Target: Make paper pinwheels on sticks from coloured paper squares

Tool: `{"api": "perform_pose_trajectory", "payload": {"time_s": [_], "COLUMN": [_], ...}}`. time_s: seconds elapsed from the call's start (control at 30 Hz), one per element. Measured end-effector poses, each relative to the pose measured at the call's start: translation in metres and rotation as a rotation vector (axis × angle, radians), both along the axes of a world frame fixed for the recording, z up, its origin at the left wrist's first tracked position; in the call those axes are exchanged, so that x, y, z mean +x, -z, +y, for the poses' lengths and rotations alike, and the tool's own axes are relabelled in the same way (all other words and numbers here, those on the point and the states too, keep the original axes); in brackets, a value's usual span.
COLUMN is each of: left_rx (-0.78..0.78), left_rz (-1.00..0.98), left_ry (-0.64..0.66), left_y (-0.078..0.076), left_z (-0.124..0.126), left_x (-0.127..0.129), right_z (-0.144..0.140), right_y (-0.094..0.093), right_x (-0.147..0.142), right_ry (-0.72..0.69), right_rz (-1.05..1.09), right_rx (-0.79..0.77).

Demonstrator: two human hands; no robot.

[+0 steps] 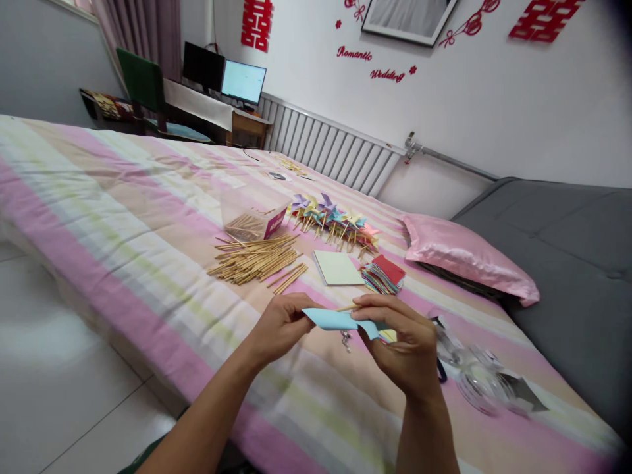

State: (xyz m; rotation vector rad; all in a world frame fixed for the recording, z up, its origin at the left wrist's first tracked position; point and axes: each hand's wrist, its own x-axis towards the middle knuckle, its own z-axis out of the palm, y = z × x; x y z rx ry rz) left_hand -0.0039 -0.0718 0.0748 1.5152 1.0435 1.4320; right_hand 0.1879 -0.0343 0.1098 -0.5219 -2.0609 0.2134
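My left hand [279, 326] and my right hand [405, 339] meet over the striped bedspread [148, 217], both pinching a light blue folded paper piece [333, 319]. A thin wooden stick [348, 307] lies across the top of the paper, under the fingers of my right hand. Just beyond my hands lie a pale yellow paper sheet [338, 268] and a stack of coloured paper squares [384, 275] with a red one on top.
A heap of wooden sticks [257, 259] lies beside a clear box [254, 214] holding more. Several finished paper pinwheels [336, 220] lie farther back. A pink pillow [464, 257] is at the right, and clear plastic packaging [474, 368] sits near my right hand.
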Motion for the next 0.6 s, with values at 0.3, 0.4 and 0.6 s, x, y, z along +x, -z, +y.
{"api": "perform_pose_trajectory", "payload": {"time_s": [0.3,0.4,0.6], "left_rx": [-0.011,-0.041,-0.022], "left_rz": [0.012,0.017,0.019], "left_ry": [-0.004,0.014,0.005], "left_y": [0.0002,0.0007,0.0005], "left_z": [0.0003,0.0007,-0.0001], "left_x": [-0.0005,-0.0006,-0.0002], "right_z": [0.0,-0.0004,-0.0002], "right_y": [-0.0003,-0.001,-0.001], "right_x": [0.0006,0.0007,0.0011], "right_ry": [0.009,0.0,0.001], "right_rz": [0.0,0.004,0.006], "right_rx": [0.003,-0.007,-0.013]}}
